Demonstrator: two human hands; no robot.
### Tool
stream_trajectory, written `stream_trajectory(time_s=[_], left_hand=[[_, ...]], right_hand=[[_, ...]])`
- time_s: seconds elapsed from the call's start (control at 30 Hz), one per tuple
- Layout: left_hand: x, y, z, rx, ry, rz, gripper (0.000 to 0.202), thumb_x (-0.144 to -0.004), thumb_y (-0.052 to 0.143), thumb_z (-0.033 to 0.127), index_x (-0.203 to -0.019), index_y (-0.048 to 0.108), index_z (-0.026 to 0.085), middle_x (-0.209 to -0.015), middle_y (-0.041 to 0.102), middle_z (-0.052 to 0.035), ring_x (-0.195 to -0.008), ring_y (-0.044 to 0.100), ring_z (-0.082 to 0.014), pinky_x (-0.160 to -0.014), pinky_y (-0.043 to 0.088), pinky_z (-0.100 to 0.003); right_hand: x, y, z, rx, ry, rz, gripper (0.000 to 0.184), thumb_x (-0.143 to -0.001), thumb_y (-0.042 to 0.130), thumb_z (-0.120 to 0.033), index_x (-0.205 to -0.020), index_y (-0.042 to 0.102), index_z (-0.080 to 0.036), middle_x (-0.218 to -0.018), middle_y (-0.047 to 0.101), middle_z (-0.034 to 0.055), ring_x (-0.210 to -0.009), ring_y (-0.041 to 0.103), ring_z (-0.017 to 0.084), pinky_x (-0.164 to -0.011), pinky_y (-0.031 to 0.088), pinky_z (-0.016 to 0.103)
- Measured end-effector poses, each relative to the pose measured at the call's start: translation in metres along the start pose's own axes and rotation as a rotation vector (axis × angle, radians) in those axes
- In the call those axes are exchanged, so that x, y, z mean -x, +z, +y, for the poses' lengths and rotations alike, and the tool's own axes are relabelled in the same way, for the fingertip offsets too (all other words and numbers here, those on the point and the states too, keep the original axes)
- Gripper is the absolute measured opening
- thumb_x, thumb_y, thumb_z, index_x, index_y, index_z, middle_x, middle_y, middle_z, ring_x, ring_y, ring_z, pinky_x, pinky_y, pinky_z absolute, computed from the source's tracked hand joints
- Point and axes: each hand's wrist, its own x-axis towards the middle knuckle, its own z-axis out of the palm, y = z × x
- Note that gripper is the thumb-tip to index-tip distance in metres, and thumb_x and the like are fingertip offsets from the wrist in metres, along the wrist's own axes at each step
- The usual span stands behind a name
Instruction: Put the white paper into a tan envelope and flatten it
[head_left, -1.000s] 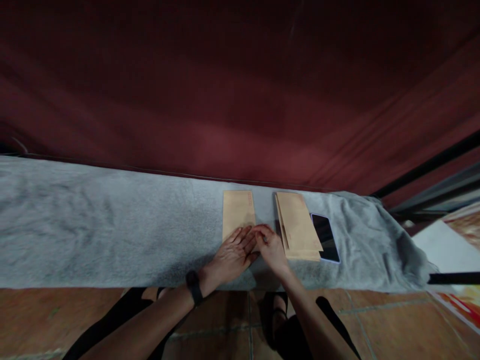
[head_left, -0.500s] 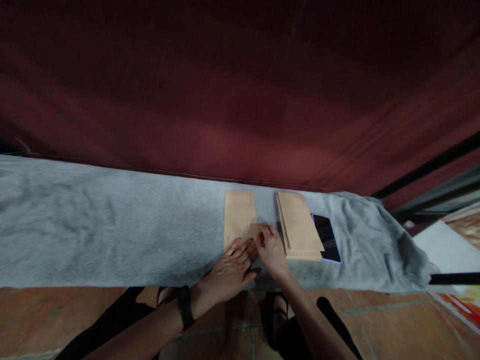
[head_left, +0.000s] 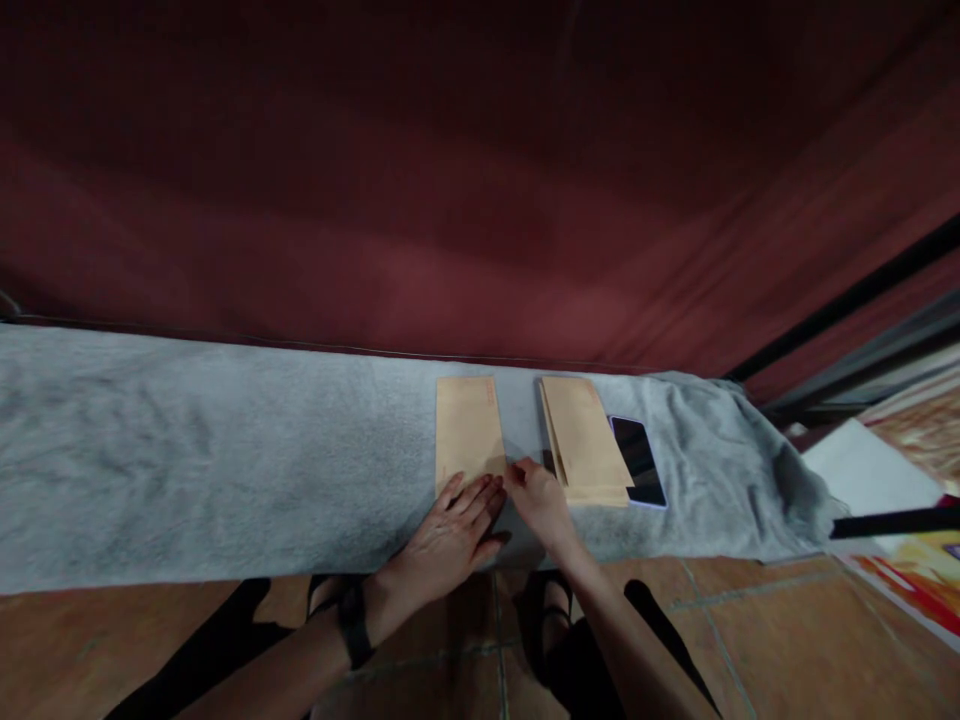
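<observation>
A tan paper envelope (head_left: 469, 425) with small red print near its top right corner lies upright on the grey cloth. My left hand (head_left: 454, 525) rests flat across its lower end, fingers stretched out. At the envelope's right edge, the curled fingers of my right hand (head_left: 536, 497) pinch the paper close to my left fingertips; the exact grip is partly hidden. To the right lies a small stack of similar envelopes (head_left: 585, 430), slightly fanned. A dark phone (head_left: 639, 462) with a pale purple rim is partly under that stack.
Grey cloth (head_left: 225, 450) covers the long narrow surface, wrinkled at both ends. Behind it rises a dark red panel (head_left: 420, 260). A black bar (head_left: 892, 523) and colourful printed sheets (head_left: 900, 590) are at the right. Tiled floor (head_left: 765, 640) shows below.
The whole view has shifted slightly, so everything sits a little further left. My left hand stays on the envelope; my right fingers have moved slightly down along its right edge.
</observation>
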Motion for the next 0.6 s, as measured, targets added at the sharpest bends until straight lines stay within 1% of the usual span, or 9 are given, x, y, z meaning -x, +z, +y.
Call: stream_trajectory(time_s=[0.1, 0.23, 0.27, 0.37, 0.43, 0.47, 0.53, 0.6], left_hand=[[0.000, 0.005, -0.003, -0.025, 0.007, 0.043, 0.053, -0.098, 0.045, 0.041, -0.145, 0.043, 0.017, -0.150, 0.046, -0.0121, -0.142, 0.036, -0.0261, -0.119, 0.022, -0.049], [-0.001, 0.016, -0.010, -0.015, 0.014, 0.151, 0.051, -0.096, 0.049, 0.036, -0.142, 0.047, 0.014, -0.145, 0.052, -0.0141, -0.136, 0.046, -0.0263, -0.114, 0.034, -0.046], [-0.002, 0.018, -0.012, -0.014, 0.015, 0.183, 0.050, -0.096, 0.049, 0.036, -0.140, 0.048, 0.013, -0.143, 0.054, -0.0146, -0.134, 0.049, -0.0262, -0.112, 0.037, -0.045], [-0.007, 0.019, -0.017, -0.042, 0.038, 0.276, 0.047, -0.095, 0.050, 0.036, -0.136, 0.052, 0.012, -0.138, 0.058, -0.0154, -0.126, 0.055, -0.0269, -0.109, 0.041, -0.044], [-0.011, 0.013, -0.019, -0.060, 0.058, 0.328, 0.047, -0.095, 0.050, 0.034, -0.138, 0.051, 0.012, -0.141, 0.056, -0.0149, -0.129, 0.053, -0.0271, -0.111, 0.038, -0.044], [-0.013, 0.010, -0.020, -0.061, 0.070, 0.348, 0.048, -0.096, 0.050, 0.032, -0.140, 0.049, 0.014, -0.144, 0.053, -0.0140, -0.132, 0.050, -0.0270, -0.113, 0.036, -0.045], [-0.016, 0.003, -0.021, -0.046, 0.096, 0.379, 0.051, -0.096, 0.049, 0.029, -0.146, 0.042, 0.018, -0.149, 0.048, -0.0112, -0.138, 0.043, -0.0263, -0.116, 0.031, -0.046], [-0.018, 0.001, -0.022, -0.020, 0.100, 0.403, 0.056, -0.097, 0.048, 0.029, -0.151, 0.034, 0.023, -0.153, 0.042, -0.0090, -0.139, 0.041, -0.0253, -0.116, 0.032, -0.046]], right_hand=[[0.000, 0.000, -0.003, -0.073, 0.019, -0.019, 0.015, -0.091, 0.055, -0.032, -0.090, 0.065, -0.021, -0.086, 0.073, 0.0061, -0.079, 0.069, 0.019, -0.071, 0.047, 0.026], [-0.003, 0.003, -0.007, -0.224, 0.071, -0.052, 0.009, -0.087, 0.058, -0.025, -0.091, 0.064, -0.020, -0.089, 0.071, 0.0053, -0.083, 0.068, 0.019, -0.076, 0.048, 0.027], [-0.004, 0.005, -0.008, -0.293, 0.091, -0.055, 0.011, -0.086, 0.059, -0.023, -0.095, 0.064, -0.020, -0.088, 0.071, 0.0045, -0.083, 0.068, 0.019, -0.076, 0.049, 0.028], [-0.007, 0.013, -0.010, -0.552, 0.113, -0.034, 0.026, -0.082, 0.060, -0.019, -0.107, 0.062, -0.021, -0.085, 0.071, 0.0018, -0.079, 0.068, 0.018, -0.073, 0.051, 0.029], [-0.013, 0.013, -0.009, -0.712, 0.079, 0.030, 0.027, -0.081, 0.057, -0.017, -0.106, 0.063, -0.023, -0.085, 0.071, 0.0007, -0.078, 0.067, 0.017, -0.072, 0.052, 0.029], [-0.017, 0.008, -0.008, -0.783, 0.060, 0.079, 0.025, -0.080, 0.057, -0.018, -0.103, 0.065, -0.023, -0.084, 0.071, 0.0002, -0.076, 0.066, 0.016, -0.070, 0.053, 0.028], [-0.026, -0.008, 0.001, -0.902, 0.058, 0.197, 0.022, -0.078, 0.057, -0.022, -0.098, 0.067, -0.023, -0.079, 0.069, -0.0005, -0.068, 0.062, 0.015, -0.062, 0.052, 0.026], [-0.034, -0.033, 0.018, -0.988, 0.108, 0.333, 0.023, -0.075, 0.058, -0.029, -0.095, 0.068, -0.020, -0.073, 0.065, -0.0012, -0.058, 0.057, 0.012, -0.053, 0.049, 0.024]])
